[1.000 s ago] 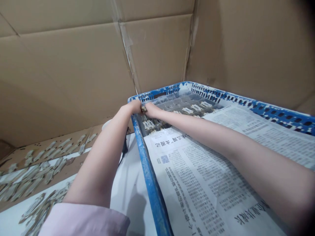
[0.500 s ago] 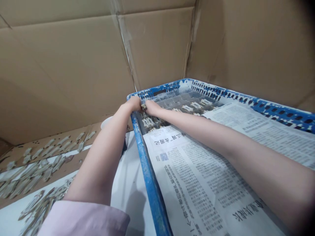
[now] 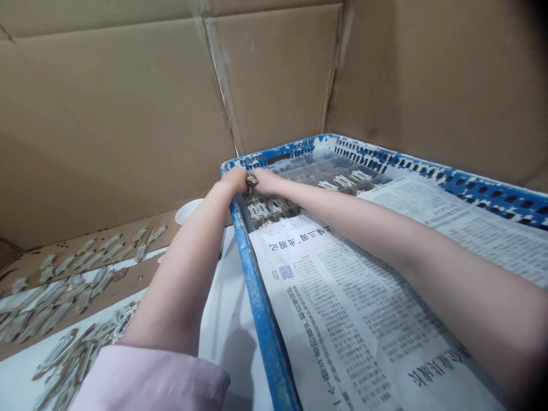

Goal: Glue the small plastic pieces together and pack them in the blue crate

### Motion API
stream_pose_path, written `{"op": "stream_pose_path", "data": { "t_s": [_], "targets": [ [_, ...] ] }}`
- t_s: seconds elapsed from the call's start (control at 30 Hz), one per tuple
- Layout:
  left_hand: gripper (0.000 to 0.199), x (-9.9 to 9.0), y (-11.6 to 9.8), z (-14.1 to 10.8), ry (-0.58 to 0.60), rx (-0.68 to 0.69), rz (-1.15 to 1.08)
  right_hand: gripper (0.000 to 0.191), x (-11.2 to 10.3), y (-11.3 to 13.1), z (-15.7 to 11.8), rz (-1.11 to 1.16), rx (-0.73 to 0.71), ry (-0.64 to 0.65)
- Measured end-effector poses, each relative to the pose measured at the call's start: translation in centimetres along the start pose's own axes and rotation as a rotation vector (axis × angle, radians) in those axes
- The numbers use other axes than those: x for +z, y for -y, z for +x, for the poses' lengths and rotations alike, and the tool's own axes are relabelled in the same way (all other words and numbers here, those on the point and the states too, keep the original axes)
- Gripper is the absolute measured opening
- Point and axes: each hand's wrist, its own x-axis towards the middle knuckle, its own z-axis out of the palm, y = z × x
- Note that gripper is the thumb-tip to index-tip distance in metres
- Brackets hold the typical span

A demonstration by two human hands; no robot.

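Small metallic piece (image 3: 252,180): held between left hand (image 3: 236,179) and right hand (image 3: 262,181), both curled closed, near far-left corner of blue crate (image 3: 254,279). Risk: slack pinch could drop it onto framed pieces (image 3: 259,210).

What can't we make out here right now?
Head view:
Left hand and right hand: fingers hidden behind the hands' backs; grip on small brass-coloured piece unclear.
White rounded object: partly behind left forearm.
Blue rectangular plastic crate: near end cut off by bottom edge.
Printed newspaper sheet: fine print too small.
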Motion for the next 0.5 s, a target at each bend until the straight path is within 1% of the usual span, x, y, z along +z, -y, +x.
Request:
{"op": "stream_pose_path", "data": {
  "t_s": [0.1, 0.2, 0.33, 0.4, 0.5],
  "targets": [
    [0.039, 0.09, 0.09, 0.12, 0.006, -0.006, 0.000, 0.016, -0.37, -0.02, -0.14, 0.002, -0.021, 0.012],
    [0.036, 0.17, 0.19, 0.18, 0.019, 0.018, 0.024, 0.013, -0.53, -0.01, -0.47, 0.008, -0.044, 0.026],
    [0.038, 0.08, 0.09, -0.04, -0.011, 0.055, 0.033, 0.015, -0.72, 0.05, -0.70, 0.027, -0.100, -0.005],
    [0.037, -0.07, -0.09, -0.20, -0.002, 0.056, 0.046, 0.015, -0.81, 0.07, -0.77, 0.039, -0.113, 0.007],
    [0.036, -0.34, -0.44, -0.36, 0.043, 0.017, 0.069, 0.014, -0.87, 0.05, -0.86, 0.068, -0.064, 0.063]
  ]
}}
